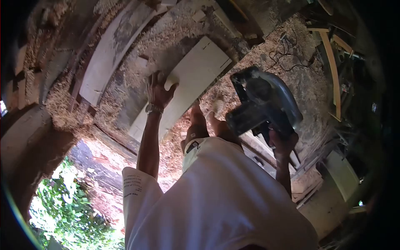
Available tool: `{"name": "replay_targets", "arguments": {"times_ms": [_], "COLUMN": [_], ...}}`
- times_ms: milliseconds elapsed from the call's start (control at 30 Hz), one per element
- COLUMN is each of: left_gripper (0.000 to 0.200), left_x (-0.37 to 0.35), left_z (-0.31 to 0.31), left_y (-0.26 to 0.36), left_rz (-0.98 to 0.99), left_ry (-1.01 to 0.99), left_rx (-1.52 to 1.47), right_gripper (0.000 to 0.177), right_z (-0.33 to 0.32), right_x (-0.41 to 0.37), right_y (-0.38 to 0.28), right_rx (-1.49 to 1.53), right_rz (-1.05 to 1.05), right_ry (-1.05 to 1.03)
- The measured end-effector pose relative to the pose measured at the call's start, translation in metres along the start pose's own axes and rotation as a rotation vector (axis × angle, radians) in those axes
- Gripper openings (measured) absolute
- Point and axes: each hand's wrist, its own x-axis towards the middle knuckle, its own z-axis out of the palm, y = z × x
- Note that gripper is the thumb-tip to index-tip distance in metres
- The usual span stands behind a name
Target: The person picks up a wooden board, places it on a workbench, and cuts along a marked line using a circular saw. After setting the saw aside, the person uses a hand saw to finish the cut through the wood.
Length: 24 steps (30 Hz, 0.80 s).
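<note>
The left hand (160, 91) is closed over the near long edge of a long pale flat wooden board (200, 71), fingers wrapped onto its top face. A metal wrist bracelet (154, 109) sits just below this hand.

The board lies slanted on a sawdust-strewn surface (175, 37). Whether this surface is a tabletop or the ground cannot be told.

The right hand (283, 143) is clenched around the handle of a dark grey hand-held circular saw (260, 104). The saw is held off the board, just beside its near right end and clear of the face.

One of the person's feet (216, 107) is near the board's lower edge, between the board and the saw.

- Beyond the board's far side: a second, curved pale plank (110, 50), lying in sawdust.
- Right of the board's far end: a thin black cable (287, 56), loose on the sawdust.
- Further right of the board: narrow light wooden strips (333, 75).
</note>
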Motion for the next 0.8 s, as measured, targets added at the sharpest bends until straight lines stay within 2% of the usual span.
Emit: {"name": "replay_targets", "arguments": {"times_ms": [100,133,167,233,300,333,433,567,633,667,800], "left_gripper": [0.056,0.061,0.064,0.071,0.076,0.079,0.081,0.078,0.075,0.085,0.086], "left_x": [-0.011,-0.012,-0.010,-0.007,-0.006,-0.007,-0.013,-0.016,-0.019,-0.014,-0.017], "left_z": [0.025,0.032,0.042,0.052,0.059,0.060,0.063,0.068,0.061,0.066,0.077], "left_y": [0.003,0.009,0.017,0.035,0.031,0.029,0.026,0.028,0.034,0.029,0.022], "left_rz": [-0.095,-0.156,-0.182,-0.255,-0.255,-0.252,-0.242,-0.028,0.038,-0.124,-0.108], "left_ry": [0.109,0.069,0.122,0.218,0.231,0.241,0.268,0.435,0.471,0.292,0.437], "left_rx": [-0.028,0.014,0.029,0.058,0.048,0.042,0.024,0.172,0.217,0.018,0.031], "right_gripper": [0.023,0.024,0.026,0.027,0.027,0.029,0.032,0.035,0.051,0.052,0.051], "right_z": [0.030,0.039,0.047,0.059,0.069,0.068,0.071,0.067,0.061,0.060,0.079], "right_x": [0.007,0.009,0.011,0.014,0.013,0.018,0.020,0.033,0.042,0.049,0.048], "right_y": [0.019,0.019,0.020,0.027,0.031,0.048,0.069,0.076,0.073,0.072,0.053], "right_rx": [-0.059,-0.063,-0.068,-0.078,-0.086,-0.098,-0.097,-0.076,-0.108,-0.085,-0.054], "right_rz": [-0.036,0.018,0.073,0.044,0.097,-0.066,-0.130,-0.252,-0.225,-0.231,-0.181], "right_ry": [-0.041,-0.082,-0.121,-0.191,-0.232,-0.260,-0.255,-0.358,-0.454,-0.510,-0.588]}}
